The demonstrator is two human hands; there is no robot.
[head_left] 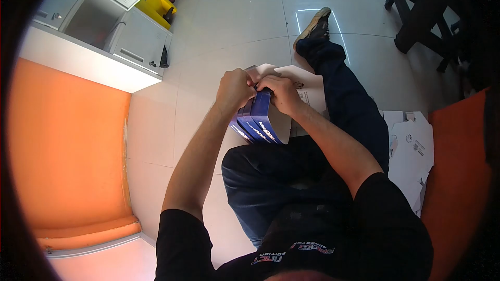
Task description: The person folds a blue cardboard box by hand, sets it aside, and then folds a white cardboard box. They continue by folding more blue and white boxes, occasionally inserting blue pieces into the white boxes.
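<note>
Head view: a blue carton [259, 122] is held above the lap, over the tiled floor [229, 31], and is gripped at its upper edge by both hands. The left hand [235, 89] is closed on it, and the right hand [278, 93] is clamped beside it, the two touching. Flat white cardboard sheets [411, 145] are spread beside the outstretched leg [344, 93]. White cabinets [138, 39] are seen well apart.

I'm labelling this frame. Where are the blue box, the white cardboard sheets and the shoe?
blue box [260, 119]: head view, on its blue side panel.
white cardboard sheets [411, 148]: head view, on the top sheet's face.
shoe [314, 26]: head view, on its upper.
</note>
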